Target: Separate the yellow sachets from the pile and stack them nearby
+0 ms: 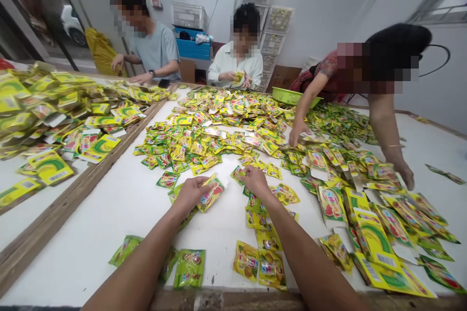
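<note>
My left hand (190, 195) is closed around a small yellow-green carton (213, 193) with a watermelon picture, its white flap end pointing right. Just across from it, my right hand (256, 182) pinches a green sachet (238, 174) between thumb and fingertips, apart from the carton. Under my right wrist lie several yellow sachets (268, 238) in a loose column. Two more yellow sachets (246, 260) and a green sachet (189, 268) rest near the table's front edge. Beyond both hands spreads a heap of mixed cartons and sachets (204, 143).
A wooden divider strip (78, 187) separates a big carton pile (47, 107) on the left. Filled cartons (372, 238) lie at right. A co-worker (328, 73) leans over the heap there; two others sit across. A green basket (288, 96) stands at the back.
</note>
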`<state>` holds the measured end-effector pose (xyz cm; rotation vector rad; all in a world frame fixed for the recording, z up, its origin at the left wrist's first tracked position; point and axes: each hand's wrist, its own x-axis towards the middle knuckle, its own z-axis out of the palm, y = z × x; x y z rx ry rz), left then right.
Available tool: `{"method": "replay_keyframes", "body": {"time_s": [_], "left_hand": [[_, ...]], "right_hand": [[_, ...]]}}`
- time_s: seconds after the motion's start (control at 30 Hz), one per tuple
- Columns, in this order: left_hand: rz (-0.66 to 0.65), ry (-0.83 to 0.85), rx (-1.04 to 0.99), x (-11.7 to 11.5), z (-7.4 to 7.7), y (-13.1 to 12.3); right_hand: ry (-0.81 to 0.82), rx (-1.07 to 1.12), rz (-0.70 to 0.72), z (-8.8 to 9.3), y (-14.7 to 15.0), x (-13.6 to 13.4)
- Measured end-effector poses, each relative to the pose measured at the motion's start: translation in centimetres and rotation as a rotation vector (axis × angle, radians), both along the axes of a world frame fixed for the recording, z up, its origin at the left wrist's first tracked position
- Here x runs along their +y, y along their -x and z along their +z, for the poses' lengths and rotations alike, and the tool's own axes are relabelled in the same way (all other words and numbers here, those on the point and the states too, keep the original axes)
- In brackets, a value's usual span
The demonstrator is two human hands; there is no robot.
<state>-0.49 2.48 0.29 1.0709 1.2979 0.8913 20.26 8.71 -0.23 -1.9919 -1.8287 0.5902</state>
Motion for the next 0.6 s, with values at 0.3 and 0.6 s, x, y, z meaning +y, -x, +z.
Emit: {"method": "replay_keyframes", "body": {"time_s": [0.3, 0.6], "left_hand": [[-0.017, -0.114, 0.093, -0.3, 1.4, -0.2], [-0.227, -0.179, 0.243, -0.5, 1.3, -0.8]], "right_hand": [[0.011, 0.496, 0.309, 2.0, 0.6, -2.5], [0.174, 0.048, 0.515, 3.3, 1.2, -2.7]]}}
